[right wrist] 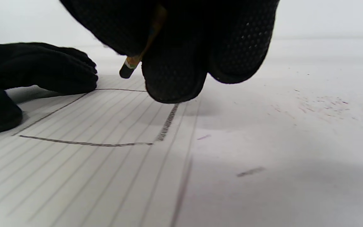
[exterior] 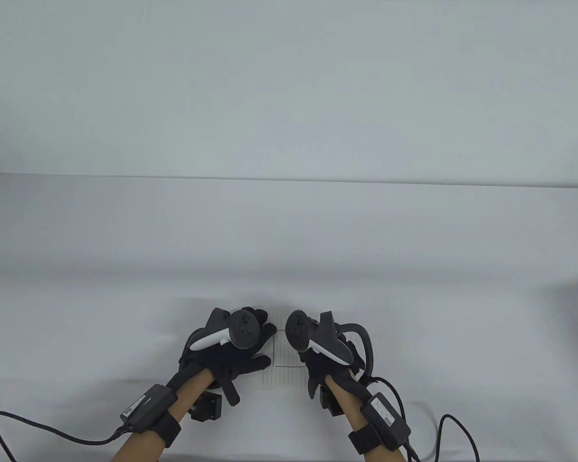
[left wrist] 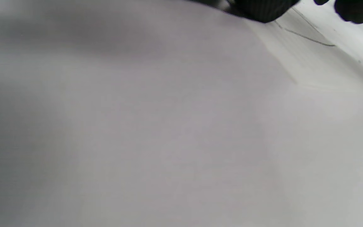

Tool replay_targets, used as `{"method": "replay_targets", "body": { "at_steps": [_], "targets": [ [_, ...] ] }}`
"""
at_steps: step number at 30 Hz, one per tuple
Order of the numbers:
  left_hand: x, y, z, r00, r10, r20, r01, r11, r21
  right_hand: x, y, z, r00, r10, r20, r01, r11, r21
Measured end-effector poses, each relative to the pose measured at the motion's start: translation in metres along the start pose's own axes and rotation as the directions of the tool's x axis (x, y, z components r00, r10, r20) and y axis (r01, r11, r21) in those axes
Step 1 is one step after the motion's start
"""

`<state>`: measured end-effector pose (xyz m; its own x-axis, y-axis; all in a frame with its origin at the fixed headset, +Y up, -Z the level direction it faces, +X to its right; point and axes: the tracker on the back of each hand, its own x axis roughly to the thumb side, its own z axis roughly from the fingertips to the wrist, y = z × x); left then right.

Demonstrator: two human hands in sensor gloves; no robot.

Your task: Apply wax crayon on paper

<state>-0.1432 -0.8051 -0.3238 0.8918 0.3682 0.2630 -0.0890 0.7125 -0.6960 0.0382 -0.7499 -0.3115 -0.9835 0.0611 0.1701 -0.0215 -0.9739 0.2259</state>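
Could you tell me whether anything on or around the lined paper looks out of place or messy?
Mostly tidy, but the table right of the lined paper carries stray dark specks and a short smear, seemingly crayon marks off the sheet. The right hand holds the crayon above the drawn outline.

A plain pale grey wall (exterior: 289,86) fills the upper half; below it the white counter (exterior: 414,240) runs edge to edge, its back edge a straight line; light is soft and even, with faint shadows near the front.
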Motion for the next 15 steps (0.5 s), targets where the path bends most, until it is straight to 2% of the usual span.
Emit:
{"method": "replay_targets", "body": {
  "at_steps": [6, 9, 15],
  "targets": [
    [-0.002, 0.0, -0.002, 1.0, 0.014, -0.001, -0.014, 1.0, -0.026, 0.022, -0.002, -0.012, 0.999, 0.008, -0.032, -0.009, 1.0, -0.025],
    [-0.002, -0.001, -0.002, 1.0, 0.016, -0.001, -0.016, 0.999, -0.028, 0.031, 0.003, -0.017, 0.999, 0.014, -0.031, -0.015, 1.0, -0.019],
    [-0.001, -0.001, -0.002, 1.0, 0.022, 0.002, -0.022, 0.999, -0.039, 0.037, 0.013, -0.02, 0.999, 0.039, -0.024, -0.041, 0.997, -0.072]
  ]
}}
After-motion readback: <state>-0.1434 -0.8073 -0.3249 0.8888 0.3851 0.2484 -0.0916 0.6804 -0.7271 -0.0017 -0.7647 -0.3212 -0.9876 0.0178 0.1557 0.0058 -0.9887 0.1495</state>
